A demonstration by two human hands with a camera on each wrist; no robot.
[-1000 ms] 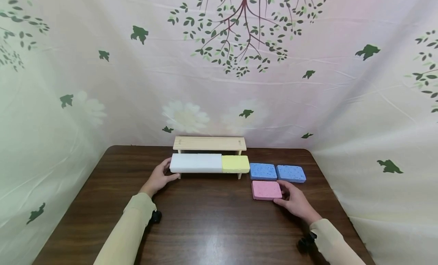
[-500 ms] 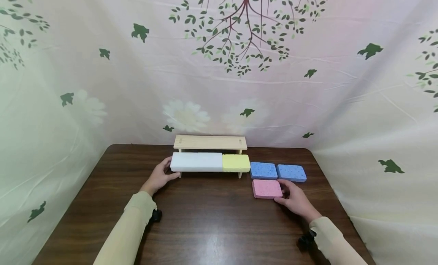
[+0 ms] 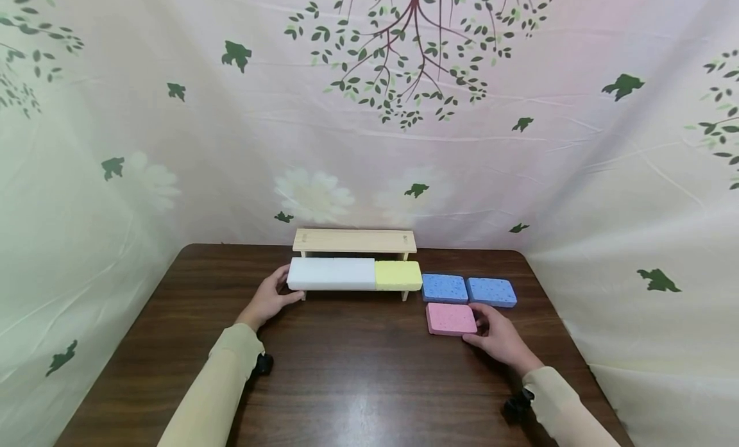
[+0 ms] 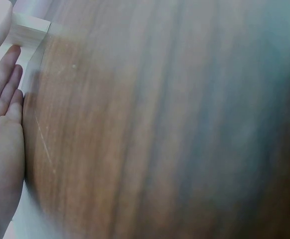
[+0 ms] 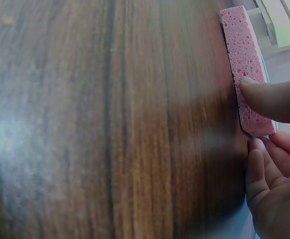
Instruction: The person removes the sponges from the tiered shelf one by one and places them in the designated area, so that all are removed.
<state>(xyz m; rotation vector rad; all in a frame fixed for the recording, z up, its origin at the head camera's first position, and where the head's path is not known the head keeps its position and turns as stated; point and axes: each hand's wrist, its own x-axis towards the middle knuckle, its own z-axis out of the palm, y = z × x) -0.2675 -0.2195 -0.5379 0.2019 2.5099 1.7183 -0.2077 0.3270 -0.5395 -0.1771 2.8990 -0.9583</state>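
Observation:
My left hand (image 3: 268, 299) touches the left end of a row on a small wooden two-step rack (image 3: 353, 240), its fingers extended in the left wrist view. White smooth blocks (image 3: 331, 274) fill most of that row, and a yellow sponge (image 3: 398, 276) sits at its right end. On the table to the right, my right hand (image 3: 501, 339) pinches the right end of a pink sponge (image 3: 451, 319). The thumb (image 5: 264, 94) presses its near side in the right wrist view. Just behind lie a left blue sponge (image 3: 444, 288) and a right blue sponge (image 3: 492, 292).
The brown wooden table (image 3: 346, 370) has rounded far corners. A printed fabric curtain (image 3: 369, 152) hangs close behind the rack and along both sides. Dark wrist cameras sit at both sleeves.

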